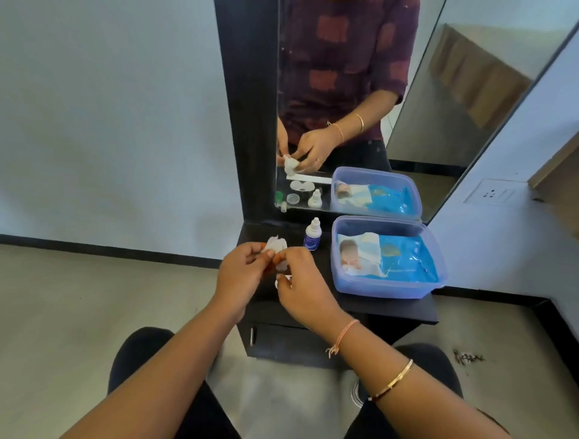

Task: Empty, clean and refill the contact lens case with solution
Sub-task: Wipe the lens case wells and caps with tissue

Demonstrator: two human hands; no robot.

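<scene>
Over the left end of the black shelf (pixel 388 305), my left hand (pixel 241 272) and my right hand (pixel 300 283) meet around a crumpled white tissue (pixel 275 244) and a small translucent lens case part (pixel 62 0). Both hands pinch these. The case is mostly hidden by my fingers. A small white solution bottle (pixel 312 235) with a blue label stands upright just behind my right hand.
A clear blue plastic box (pixel 387 258) holding a blue wipes packet fills the shelf's right half. The mirror (pixel 360 109) behind reflects lens case lids, a green cap and the bottle. A wall socket (pixel 496 194) is at right.
</scene>
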